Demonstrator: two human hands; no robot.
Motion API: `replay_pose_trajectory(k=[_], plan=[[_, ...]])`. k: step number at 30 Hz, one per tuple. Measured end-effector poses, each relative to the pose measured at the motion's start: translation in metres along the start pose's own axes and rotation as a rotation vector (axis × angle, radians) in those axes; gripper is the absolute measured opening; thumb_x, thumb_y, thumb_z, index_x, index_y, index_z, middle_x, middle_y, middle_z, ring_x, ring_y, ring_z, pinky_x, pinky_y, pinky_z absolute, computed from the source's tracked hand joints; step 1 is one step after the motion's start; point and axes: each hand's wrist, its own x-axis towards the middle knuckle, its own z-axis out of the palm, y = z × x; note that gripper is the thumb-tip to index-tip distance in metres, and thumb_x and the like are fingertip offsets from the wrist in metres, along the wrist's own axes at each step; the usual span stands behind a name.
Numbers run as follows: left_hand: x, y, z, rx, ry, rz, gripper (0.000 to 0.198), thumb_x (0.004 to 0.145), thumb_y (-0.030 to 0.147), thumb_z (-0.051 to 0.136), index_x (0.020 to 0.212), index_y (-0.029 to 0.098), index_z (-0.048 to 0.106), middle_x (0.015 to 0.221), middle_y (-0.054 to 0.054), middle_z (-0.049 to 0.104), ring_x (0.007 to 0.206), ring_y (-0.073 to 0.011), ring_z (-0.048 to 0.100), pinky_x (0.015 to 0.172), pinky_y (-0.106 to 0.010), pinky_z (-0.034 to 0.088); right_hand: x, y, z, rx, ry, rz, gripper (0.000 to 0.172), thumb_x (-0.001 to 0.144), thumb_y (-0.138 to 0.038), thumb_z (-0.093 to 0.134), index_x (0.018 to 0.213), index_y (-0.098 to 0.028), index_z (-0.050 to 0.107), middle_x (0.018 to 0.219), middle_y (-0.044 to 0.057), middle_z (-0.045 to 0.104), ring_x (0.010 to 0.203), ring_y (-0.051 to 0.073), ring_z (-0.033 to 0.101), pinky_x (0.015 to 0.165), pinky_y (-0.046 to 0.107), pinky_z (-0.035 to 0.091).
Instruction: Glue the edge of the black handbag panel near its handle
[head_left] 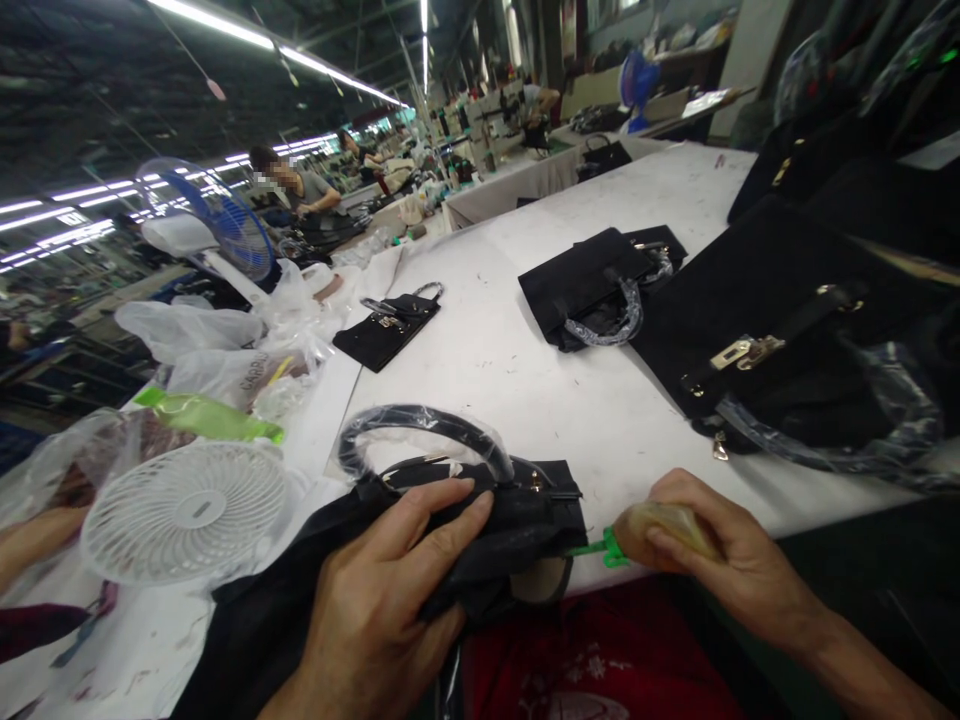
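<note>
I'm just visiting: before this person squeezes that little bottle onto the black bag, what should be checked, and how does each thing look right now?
1. Left hand pins the black handbag flat: ok.
2. Right hand grips the squeeze bottle: ok.
3. Green nozzle points at the bag's edge: ok.
4. Nozzle touching the bag: cannot tell.
5. Wrapped handle lies away from the nozzle: ok.
6. White table beside the bag is bare near the nozzle: ok.
</note>
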Motion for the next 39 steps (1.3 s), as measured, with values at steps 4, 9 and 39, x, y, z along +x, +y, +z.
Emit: replay_pose_trajectory(k=[4,9,39], plan=[[0.001,0.0,-0.002,0.019,-0.027,0.009,0.052,0.082,0.008,0.055,0.131,0.024,0.058,0.128,-0.008,0.06,0.11,-0.0183,0.065,0.088,-0.024,0.059,0.001,-0.001,0.001,-0.025,0.078,0.029,0.01,0.094,-0.036,0.058,0.095,-0.027,0.059,0.09,0.001,0.056,0.084,0.018,0.056,0.074,0.03,0.045],[0.002,0.0,-0.003,0.036,-0.049,0.035,0.054,0.081,0.008,0.054,0.133,0.024,0.056,0.13,-0.008,0.059,0.112,-0.0195,0.064,0.086,-0.026,0.06,-0.001,-0.003,0.001,0.079,0.054,0.218,0.02,0.094,-0.046,0.054,0.093,-0.026,0.058,0.08,-0.001,0.056,0.071,0.016,0.055,0.061,0.026,0.045],[-0.005,0.004,-0.004,0.016,-0.118,0.079,0.052,0.085,0.009,0.05,0.135,0.021,0.054,0.134,-0.008,0.057,0.12,-0.0196,0.059,0.098,-0.03,0.055,-0.028,-0.013,0.009,0.114,0.074,0.394,0.025,0.09,-0.049,0.058,0.095,-0.024,0.058,0.076,-0.002,0.056,0.066,0.014,0.054,0.057,0.023,0.046]])
